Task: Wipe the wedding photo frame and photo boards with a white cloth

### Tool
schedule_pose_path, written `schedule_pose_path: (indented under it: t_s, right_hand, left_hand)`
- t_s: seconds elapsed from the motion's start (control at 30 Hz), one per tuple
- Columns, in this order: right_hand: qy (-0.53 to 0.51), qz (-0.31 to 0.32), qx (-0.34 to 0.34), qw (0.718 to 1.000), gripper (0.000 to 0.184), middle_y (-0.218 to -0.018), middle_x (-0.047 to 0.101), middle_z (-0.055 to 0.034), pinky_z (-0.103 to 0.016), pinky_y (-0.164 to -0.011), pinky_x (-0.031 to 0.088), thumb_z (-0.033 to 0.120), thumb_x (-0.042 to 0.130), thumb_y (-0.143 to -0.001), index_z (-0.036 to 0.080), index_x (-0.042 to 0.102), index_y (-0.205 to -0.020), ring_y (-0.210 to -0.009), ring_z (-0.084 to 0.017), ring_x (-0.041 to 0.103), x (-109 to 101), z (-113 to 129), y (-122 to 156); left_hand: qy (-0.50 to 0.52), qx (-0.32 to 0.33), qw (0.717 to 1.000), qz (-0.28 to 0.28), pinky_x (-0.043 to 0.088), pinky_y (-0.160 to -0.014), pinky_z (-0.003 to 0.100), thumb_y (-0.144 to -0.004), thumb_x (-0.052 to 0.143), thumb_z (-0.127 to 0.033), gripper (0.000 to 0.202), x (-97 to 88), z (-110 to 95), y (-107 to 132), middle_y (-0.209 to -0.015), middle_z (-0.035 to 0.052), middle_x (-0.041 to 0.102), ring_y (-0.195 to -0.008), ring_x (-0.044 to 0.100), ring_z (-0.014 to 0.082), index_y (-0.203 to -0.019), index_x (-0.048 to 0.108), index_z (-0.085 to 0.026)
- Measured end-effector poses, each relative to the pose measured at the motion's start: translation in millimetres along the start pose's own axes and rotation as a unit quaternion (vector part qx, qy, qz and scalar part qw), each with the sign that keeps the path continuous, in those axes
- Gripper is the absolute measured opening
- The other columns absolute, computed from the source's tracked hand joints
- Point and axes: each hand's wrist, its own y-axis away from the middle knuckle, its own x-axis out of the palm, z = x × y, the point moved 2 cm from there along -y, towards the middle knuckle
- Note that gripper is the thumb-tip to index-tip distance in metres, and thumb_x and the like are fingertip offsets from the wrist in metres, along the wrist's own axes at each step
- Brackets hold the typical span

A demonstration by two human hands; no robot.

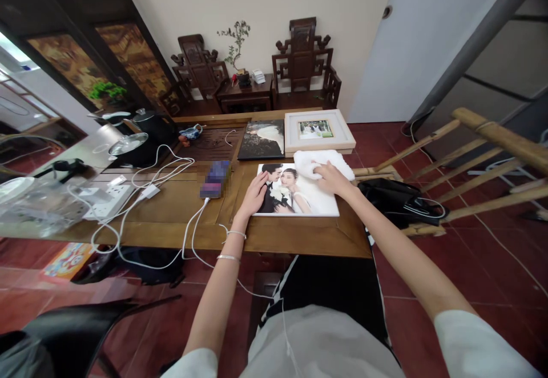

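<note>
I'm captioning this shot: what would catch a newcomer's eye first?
Probably the wedding photo panel, flat on the wooden table, with the left hand on its left edge and the right hand holding a white towel at its far right corner. Beyond it lie a white-framed photo, right, and a dark photo panel, left.

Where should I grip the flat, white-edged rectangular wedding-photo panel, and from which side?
Probably take the panel by its near edge, from the person's side: that edge is uncovered, facing bare brown wooden table. The bare left hand lies over its left edge; the fluffy white cloth under the bare right hand hides its far-right corner. It lies flat, so tip it first.
</note>
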Motion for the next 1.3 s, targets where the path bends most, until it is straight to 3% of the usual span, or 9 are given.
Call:
schedule_pose_path:
  t_s: [0.13, 0.27, 0.43, 0.6, 0.73, 0.9, 1.1, 1.2, 1.3]
  right_hand:
    - [0.016, -0.018, 0.0, 1.0, 0.047, -0.139, 0.058, -0.0212, -0.057, -0.113, 0.026, 0.0, 0.041, -0.068, 0.011, 0.068, -0.105, -0.14, -0.031, 0.042, 8, 0, 5]
    - [0.014, -0.011, -0.024, 1.0, 0.045, -0.147, 0.051, -0.0186, -0.065, -0.116, 0.019, 0.0, 0.044, -0.065, 0.015, 0.07, -0.099, -0.144, -0.032, 0.036, 14, 16, 48]
    - [-0.039, 0.014, -0.076, 0.996, 0.044, -0.147, 0.052, -0.0109, -0.068, -0.117, 0.015, -0.004, 0.042, -0.06, 0.02, 0.07, -0.084, -0.146, -0.031, 0.032, 5, 46, 114]
    - [-0.072, 0.045, -0.097, 0.992, 0.046, -0.146, 0.054, -0.0093, -0.067, -0.119, 0.014, -0.005, 0.042, -0.056, 0.021, 0.071, -0.081, -0.146, -0.03, 0.033, -1, 61, 141]
    - [-0.052, 0.049, -0.076, 0.995, 0.045, -0.142, 0.058, -0.0096, -0.058, -0.12, 0.02, -0.003, 0.043, -0.059, 0.021, 0.071, -0.086, -0.141, -0.029, 0.042, -5, 54, 121]
    - [-0.002, 0.051, 0.034, 0.998, 0.045, -0.115, 0.073, -0.015, -0.042, -0.101, 0.044, 0.003, 0.045, -0.07, 0.014, 0.072, -0.104, -0.115, -0.033, 0.062, -18, 24, 53]
    - [-0.017, 0.024, 0.052, 0.998, 0.046, -0.116, 0.072, -0.0161, -0.03, -0.085, 0.044, 0.003, 0.045, -0.072, 0.01, 0.071, -0.109, -0.106, -0.031, 0.064, -29, -5, -16]
    - [-0.011, 0.018, 0.058, 0.998, 0.048, -0.118, 0.071, -0.0169, -0.031, -0.087, 0.044, 0.002, 0.044, -0.073, 0.01, 0.07, -0.112, -0.109, -0.031, 0.063, -26, -5, -22]
    - [0.002, 0.024, 0.056, 0.998, 0.05, -0.116, 0.072, -0.0169, -0.033, -0.092, 0.044, 0.001, 0.043, -0.072, 0.01, 0.07, -0.113, -0.11, -0.032, 0.063, -20, 4, -4]
  left_hand:
    - [0.002, 0.0, 1.0, -0.001, 0.024, -0.123, 0.047, -0.101, 0.037, -0.039, 0.047, 0.4, 3, 0, -0.153, 0.0107, 0.046, -0.146, 0.037, 0.0229, -0.141, 0.053, -0.02]
    - [0.001, -0.001, 1.0, -0.008, 0.025, -0.123, 0.047, -0.101, 0.037, -0.04, 0.047, 1.0, 4, 0, -0.154, 0.01, 0.045, -0.145, 0.038, 0.023, -0.142, 0.052, -0.021]
    - [0.004, -0.004, 1.0, 0.005, 0.024, -0.123, 0.045, -0.1, 0.039, -0.04, 0.048, -1.5, 0, 0, -0.155, 0.0092, 0.044, -0.146, 0.037, 0.0224, -0.142, 0.052, -0.021]
    - [0.011, -0.013, 1.0, 0.007, 0.024, -0.124, 0.045, -0.1, 0.041, -0.039, 0.046, -3.5, -4, 0, -0.155, 0.0067, 0.045, -0.146, 0.037, 0.0218, -0.142, 0.052, -0.024]
    - [0.011, -0.009, 1.0, 0.007, 0.024, -0.123, 0.046, -0.1, 0.04, -0.039, 0.047, -3.7, -6, 1, -0.155, 0.0076, 0.044, -0.146, 0.037, 0.0224, -0.142, 0.053, -0.023]
    - [0.007, -0.003, 1.0, 0.008, 0.024, -0.123, 0.046, -0.1, 0.04, -0.04, 0.047, -4.8, -6, 0, -0.154, 0.0096, 0.044, -0.146, 0.037, 0.0229, -0.142, 0.053, -0.021]
    - [0.003, -0.007, 1.0, 0.007, 0.024, -0.123, 0.047, -0.1, 0.041, -0.041, 0.047, -3.0, -2, -1, -0.153, 0.0078, 0.046, -0.146, 0.037, 0.0223, -0.142, 0.053, -0.023]
    - [0.005, -0.009, 1.0, 0.001, 0.024, -0.123, 0.047, -0.1, 0.041, -0.041, 0.046, -1.1, 0, -1, -0.153, 0.0074, 0.047, -0.146, 0.037, 0.022, -0.141, 0.054, -0.023]
    - [0.009, -0.009, 1.0, -0.004, 0.025, -0.123, 0.046, -0.099, 0.041, -0.038, 0.045, 0.4, 0, 0, -0.153, 0.0077, 0.046, -0.146, 0.037, 0.0218, -0.14, 0.054, -0.023]
